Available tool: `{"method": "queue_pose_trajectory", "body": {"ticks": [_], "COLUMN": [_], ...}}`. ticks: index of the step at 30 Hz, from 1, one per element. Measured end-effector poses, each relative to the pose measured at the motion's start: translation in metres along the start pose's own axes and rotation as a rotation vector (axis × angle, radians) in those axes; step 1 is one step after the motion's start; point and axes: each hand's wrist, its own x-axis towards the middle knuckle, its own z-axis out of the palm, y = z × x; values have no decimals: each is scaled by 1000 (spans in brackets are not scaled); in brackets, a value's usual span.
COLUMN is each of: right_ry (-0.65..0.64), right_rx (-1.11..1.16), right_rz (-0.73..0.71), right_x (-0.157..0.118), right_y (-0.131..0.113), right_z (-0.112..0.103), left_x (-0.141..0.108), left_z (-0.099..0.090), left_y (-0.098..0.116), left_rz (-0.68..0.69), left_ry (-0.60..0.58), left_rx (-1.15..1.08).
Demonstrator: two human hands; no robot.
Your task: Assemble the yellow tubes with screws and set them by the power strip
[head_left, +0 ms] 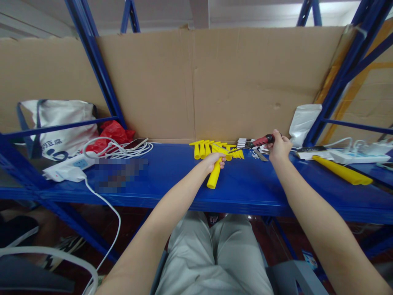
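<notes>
My left hand is closed around a yellow plastic handle, whose round hollow-looking end points down toward the bench's front edge. In my right hand is a screwdriver with a red and black grip. Its thin shaft slants left and down, the tip close to the upper end of the yellow handle; whether they touch I cannot tell. Behind my left hand, several similar yellow handles lie in a row by the cardboard. Small metal pieces and a flat metal blade lie below the screwdriver.
A blue bench runs across, backed by cardboard. At left are a cloth bag, a red plastic bag, coiled white cable and a power strip. At right sit a long yellow piece, another power strip and a white pouch.
</notes>
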Motion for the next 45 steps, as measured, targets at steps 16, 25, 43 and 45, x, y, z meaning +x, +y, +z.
{"method": "queue_pose_trajectory", "body": {"ticks": [16,25,43,45], "right_ry": [90,-34,-447,-400], "right_rx": [-125,-53,35,37], "right_rz": [57,-77,64,63], "right_x": [-1,-17,-25,-24], "right_y": [2,-12,-33,-31], "right_z": [1,9,6,6], "left_x": [5,5,6,6], "left_z": [-3,-3,-8,-8], "left_y": [-3,-5,1,1], "left_rz": [31,57,98,102], "left_ry": [15,68,207,205], "left_rx": [50,86,51,62]}}
